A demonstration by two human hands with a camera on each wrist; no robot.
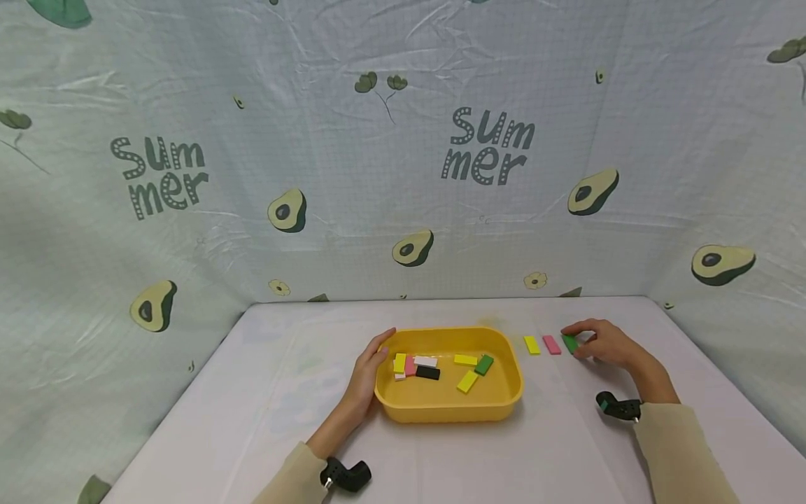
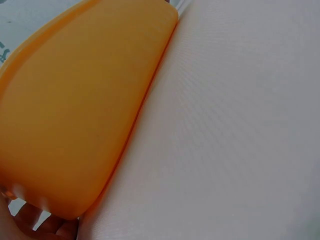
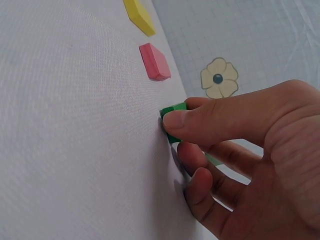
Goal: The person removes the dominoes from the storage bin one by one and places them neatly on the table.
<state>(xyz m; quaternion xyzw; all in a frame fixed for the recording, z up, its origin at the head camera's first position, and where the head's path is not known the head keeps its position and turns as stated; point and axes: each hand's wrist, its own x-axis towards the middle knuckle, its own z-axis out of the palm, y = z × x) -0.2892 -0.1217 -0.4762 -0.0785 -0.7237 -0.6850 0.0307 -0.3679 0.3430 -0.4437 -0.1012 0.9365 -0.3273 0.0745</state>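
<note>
A yellow plastic tray point(image 1: 448, 414) stands on the white table, with my left hand point(image 1: 364, 378) gripping its left end. In the left wrist view, the fingers point(image 2: 50, 226) are at the end wall of the tray. To the tray's right, my right hand point(image 1: 607, 343) pinches a small green block point(image 3: 173, 136) between thumb and fingers, on or just over the table; its lower fingers curl beside the block. Left of that hand lie a pink block point(image 1: 551, 344) and a yellow block point(image 1: 532, 345), set apart in a row.
Inside the tray lie several loose blocks, among them a black block point(image 1: 428, 373), a white block point(image 1: 425, 361) and a green block point(image 1: 484, 365). A printed curtain point(image 1: 340, 154) rises behind the table point(image 1: 283, 392). Each wrist wears a black device.
</note>
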